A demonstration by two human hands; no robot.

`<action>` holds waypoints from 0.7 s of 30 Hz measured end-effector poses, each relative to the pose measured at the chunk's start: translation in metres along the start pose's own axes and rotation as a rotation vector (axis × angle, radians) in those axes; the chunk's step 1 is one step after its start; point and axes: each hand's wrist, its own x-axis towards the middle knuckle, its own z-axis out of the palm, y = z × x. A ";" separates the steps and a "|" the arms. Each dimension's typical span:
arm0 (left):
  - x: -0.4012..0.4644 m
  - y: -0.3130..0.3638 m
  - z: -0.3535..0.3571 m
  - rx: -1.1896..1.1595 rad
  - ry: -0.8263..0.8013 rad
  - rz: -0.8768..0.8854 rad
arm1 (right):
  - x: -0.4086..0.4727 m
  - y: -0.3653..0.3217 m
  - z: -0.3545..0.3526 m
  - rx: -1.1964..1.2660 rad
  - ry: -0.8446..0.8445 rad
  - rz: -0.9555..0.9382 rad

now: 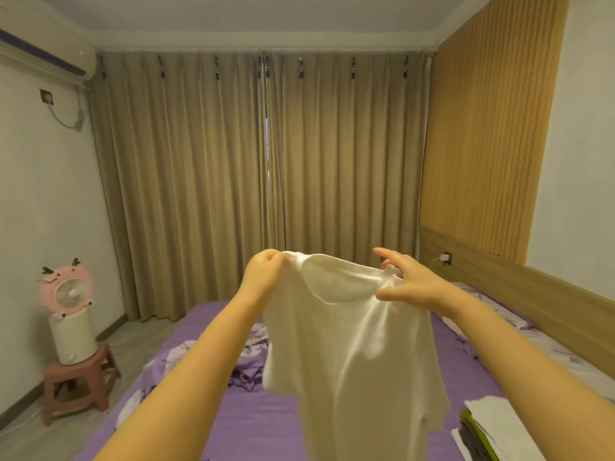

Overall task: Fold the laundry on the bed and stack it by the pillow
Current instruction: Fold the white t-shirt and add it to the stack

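A white T-shirt (352, 354) hangs in the air over the purple bed (253, 424), held up by its shoulders. My left hand (263, 274) pinches the left shoulder with curled fingers. My right hand (409, 281) holds the right shoulder near the collar, thumb and a finger on the cloth, the other fingers spread out straight. A stack of folded clothes (489, 427), white on top with green and grey below, lies at the lower right. A patterned pillow (489, 304) lies along the headboard at the right.
A crumpled purple patterned quilt (246, 367) lies mid-bed behind the shirt. A wooden headboard (539, 294) runs along the right. A pink stool (80, 380) with a white humidifier and a pink fan stands on the floor at left. Closed tan curtains (259, 181) cover the far wall.
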 end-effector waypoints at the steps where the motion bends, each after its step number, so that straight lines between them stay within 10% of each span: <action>1: 0.002 -0.004 -0.003 0.021 0.006 -0.001 | -0.001 0.006 -0.003 -0.033 0.011 0.026; 10: -0.006 -0.006 -0.002 0.384 -0.108 0.235 | -0.001 0.037 -0.011 -0.018 0.276 0.094; 21: -0.023 -0.007 0.003 0.327 0.006 0.089 | -0.009 0.068 -0.033 0.184 0.338 -0.012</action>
